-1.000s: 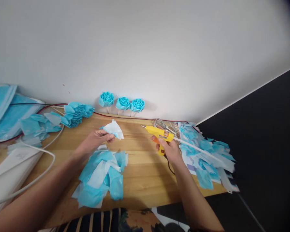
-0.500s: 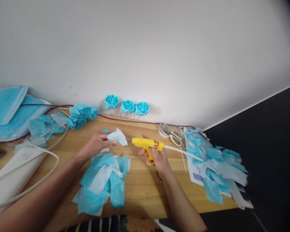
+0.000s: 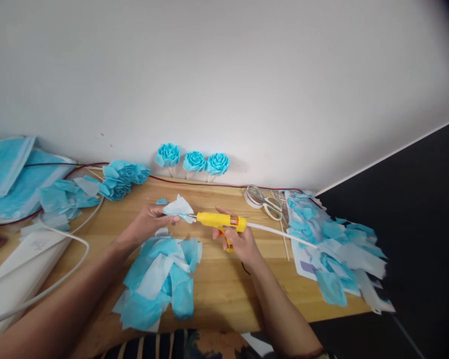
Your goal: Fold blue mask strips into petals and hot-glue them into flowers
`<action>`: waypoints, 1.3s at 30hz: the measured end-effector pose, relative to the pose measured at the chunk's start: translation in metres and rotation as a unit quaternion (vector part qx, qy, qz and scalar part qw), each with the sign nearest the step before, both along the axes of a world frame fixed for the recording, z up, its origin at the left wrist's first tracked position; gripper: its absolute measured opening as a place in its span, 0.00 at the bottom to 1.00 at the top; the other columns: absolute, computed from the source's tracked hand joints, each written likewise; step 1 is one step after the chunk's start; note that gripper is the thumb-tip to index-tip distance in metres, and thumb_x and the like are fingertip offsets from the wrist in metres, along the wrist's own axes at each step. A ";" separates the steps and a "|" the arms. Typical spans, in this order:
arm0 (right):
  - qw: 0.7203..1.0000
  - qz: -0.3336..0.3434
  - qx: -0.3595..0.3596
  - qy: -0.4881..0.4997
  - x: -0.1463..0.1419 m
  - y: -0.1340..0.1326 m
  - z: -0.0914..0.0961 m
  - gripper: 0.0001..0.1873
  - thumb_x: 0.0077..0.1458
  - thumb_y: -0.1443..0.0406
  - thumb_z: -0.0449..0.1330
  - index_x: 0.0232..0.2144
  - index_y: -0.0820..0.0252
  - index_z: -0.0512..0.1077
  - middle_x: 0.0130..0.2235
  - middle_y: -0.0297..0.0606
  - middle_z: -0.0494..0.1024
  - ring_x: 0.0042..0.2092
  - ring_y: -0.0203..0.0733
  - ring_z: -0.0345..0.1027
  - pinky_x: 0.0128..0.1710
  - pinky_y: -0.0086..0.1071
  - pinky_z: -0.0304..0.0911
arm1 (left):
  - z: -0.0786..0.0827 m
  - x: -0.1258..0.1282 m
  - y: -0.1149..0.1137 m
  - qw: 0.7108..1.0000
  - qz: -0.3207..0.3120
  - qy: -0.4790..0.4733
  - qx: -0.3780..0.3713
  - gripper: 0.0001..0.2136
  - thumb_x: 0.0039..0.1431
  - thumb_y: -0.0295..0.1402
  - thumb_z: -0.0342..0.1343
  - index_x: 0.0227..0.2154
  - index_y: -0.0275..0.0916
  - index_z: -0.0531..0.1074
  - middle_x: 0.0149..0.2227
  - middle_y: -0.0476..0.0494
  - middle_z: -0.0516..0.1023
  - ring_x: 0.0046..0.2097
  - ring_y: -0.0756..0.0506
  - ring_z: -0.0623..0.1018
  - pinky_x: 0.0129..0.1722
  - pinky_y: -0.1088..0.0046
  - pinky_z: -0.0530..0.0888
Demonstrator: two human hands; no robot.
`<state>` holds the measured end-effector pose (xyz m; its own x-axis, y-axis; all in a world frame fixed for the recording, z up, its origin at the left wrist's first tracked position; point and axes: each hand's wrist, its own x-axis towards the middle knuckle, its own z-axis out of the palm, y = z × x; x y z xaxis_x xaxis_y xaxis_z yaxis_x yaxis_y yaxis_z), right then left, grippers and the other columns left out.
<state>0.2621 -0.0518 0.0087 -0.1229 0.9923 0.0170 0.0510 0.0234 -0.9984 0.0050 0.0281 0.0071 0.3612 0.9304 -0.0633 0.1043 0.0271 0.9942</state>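
The thin white-and-blue piece (image 3: 180, 205) is up over the wooden table (image 3: 224, 299), pinched by the left hand (image 3: 152, 223), thumb and fingers closed; it looks light, soft and easy to crumple, so its edge seems best to hold. The right hand (image 3: 241, 243) curls around the yellow glue gun (image 3: 216, 220), whose handle looks hard and easy to grip. Wood shows between the near pile (image 3: 162, 281) and the right-hand pile (image 3: 331, 249), which pokes past the table's edge, so there seems room to move.
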 end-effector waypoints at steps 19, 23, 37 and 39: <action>1.000 -0.002 -0.008 0.007 -0.004 0.000 0.005 0.32 0.56 0.58 0.57 0.63 0.59 0.64 0.27 0.32 0.71 0.27 0.34 0.62 0.21 0.24 0.59 | 0.005 0.003 -0.002 1.000 -0.005 -0.005 -0.028 0.14 0.39 0.45 0.70 0.16 0.38 0.79 0.20 0.46 0.79 0.25 0.48 0.72 0.27 0.73 0.68; 1.000 -0.006 -0.008 0.008 -0.005 0.000 0.007 0.33 0.56 0.58 0.57 0.63 0.59 0.64 0.27 0.32 0.71 0.26 0.33 0.61 0.20 0.24 0.58 | 0.005 0.004 -0.002 1.000 -0.011 -0.015 -0.024 0.13 0.39 0.43 0.70 0.15 0.38 0.78 0.21 0.46 0.78 0.27 0.48 0.72 0.30 0.73 0.68; 0.999 -0.035 -0.026 -0.002 -0.004 -0.001 0.005 0.35 0.54 0.58 0.59 0.63 0.62 0.64 0.26 0.31 0.72 0.26 0.33 0.61 0.20 0.23 0.59 | -0.001 0.001 0.000 0.999 -0.008 -0.012 -0.031 0.13 0.41 0.43 0.69 0.16 0.38 0.79 0.21 0.46 0.78 0.27 0.48 0.72 0.30 0.72 0.68; 0.999 -0.037 -0.028 -0.006 -0.004 -0.001 0.005 0.34 0.54 0.59 0.60 0.62 0.61 0.64 0.26 0.32 0.72 0.26 0.33 0.62 0.20 0.23 0.59 | -0.003 0.000 0.000 1.000 -0.002 -0.008 -0.024 0.13 0.42 0.43 0.68 0.16 0.39 0.79 0.22 0.46 0.78 0.27 0.48 0.72 0.30 0.73 0.68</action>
<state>0.2580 -0.0525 0.0136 -0.0499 0.9980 -0.0391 0.0615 -0.0360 -0.9975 0.0053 0.0282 0.0041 0.3667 0.9246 -0.1029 0.0886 0.0754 0.9932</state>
